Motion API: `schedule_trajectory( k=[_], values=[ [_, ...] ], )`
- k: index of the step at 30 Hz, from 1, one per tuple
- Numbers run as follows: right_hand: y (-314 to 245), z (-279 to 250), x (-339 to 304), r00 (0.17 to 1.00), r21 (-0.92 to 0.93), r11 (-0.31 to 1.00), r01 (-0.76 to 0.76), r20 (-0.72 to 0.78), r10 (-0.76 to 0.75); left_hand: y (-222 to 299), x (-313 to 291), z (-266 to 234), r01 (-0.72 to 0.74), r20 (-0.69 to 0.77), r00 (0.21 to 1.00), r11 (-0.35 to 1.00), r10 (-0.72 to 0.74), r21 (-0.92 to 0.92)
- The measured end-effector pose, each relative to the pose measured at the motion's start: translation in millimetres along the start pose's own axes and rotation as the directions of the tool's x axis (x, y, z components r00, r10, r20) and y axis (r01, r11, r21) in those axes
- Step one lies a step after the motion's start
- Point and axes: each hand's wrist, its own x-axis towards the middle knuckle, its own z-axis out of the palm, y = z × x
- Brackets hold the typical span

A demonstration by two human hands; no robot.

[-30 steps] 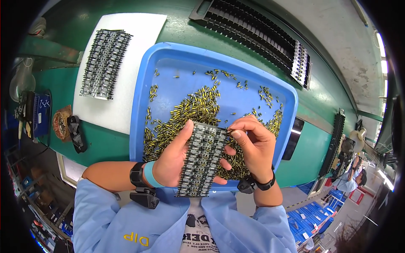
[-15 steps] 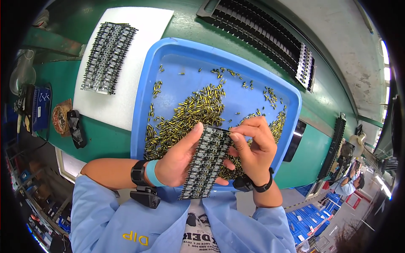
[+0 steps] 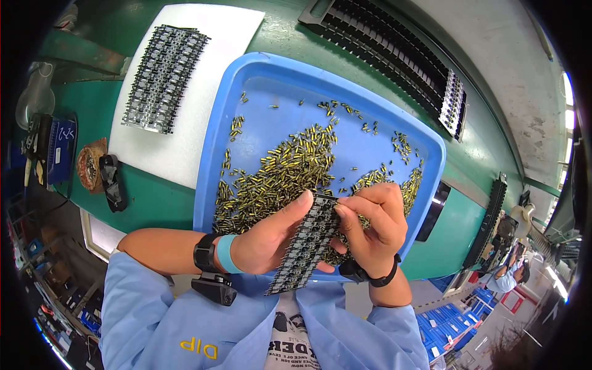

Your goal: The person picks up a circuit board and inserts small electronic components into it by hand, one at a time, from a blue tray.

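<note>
A panel of small circuit boards (image 3: 303, 246) is held tilted over the near edge of a blue plastic tray (image 3: 213, 148). My left hand (image 3: 266, 243) grips its left side, the thumb along the upper left corner. Pinched at the panel's top right corner are the thumb and forefinger of my right hand (image 3: 375, 231); whether a small part is between them cannot be made out. Inside the tray lie many small black-and-yellow cylindrical components (image 3: 290, 160), like capacitors, heaped in the middle and scattered toward the sides.
On a white foam sheet (image 3: 154, 151) at the far left lies a stack of similar board panels (image 3: 165, 80). A black slotted rack (image 3: 382, 55) stands at the back right. A dark flat object (image 3: 433, 213) sits right of the tray. Farther right, a person (image 3: 510, 276) works.
The view has shifted slightly, so the tray and foam sheet appear a little displaced. The panel is tilted somewhat more, still held by both hands.
</note>
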Motion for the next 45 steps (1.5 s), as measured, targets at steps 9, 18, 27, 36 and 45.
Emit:
schedule_trajectory(
  k=[9,18,27,36,45],
  values=[
    [-11.7,-9.1,2.2,0.981,-0.327,0.926,0.191,0.098,-0.168,0.5,0.1,-0.5,0.035,0.002,0.999,0.999,-0.035,-0.012],
    [-4.2,-9.7,5.2,0.984,-0.193,0.969,0.156,0.116,-0.136,-1.8,-1.1,-4.1,0.061,-0.021,0.998,0.996,-0.060,0.071],
    [3.2,-5.9,-1.5,0.867,0.509,0.703,-0.497,0.247,0.434,1.0,0.8,-2.9,0.030,0.043,0.999,0.999,-0.031,0.016],
    [-3.2,-10.9,2.4,0.739,0.557,0.497,-0.666,0.401,0.541,0.3,1.1,-5.2,0.047,0.052,0.998,0.999,-0.048,0.015],
    [1.9,-10.7,5.2,0.651,0.596,0.319,-0.737,0.498,0.573,0.0,0.6,-4.8,0.043,0.093,0.995,0.997,-0.037,-0.069]
  ],
)
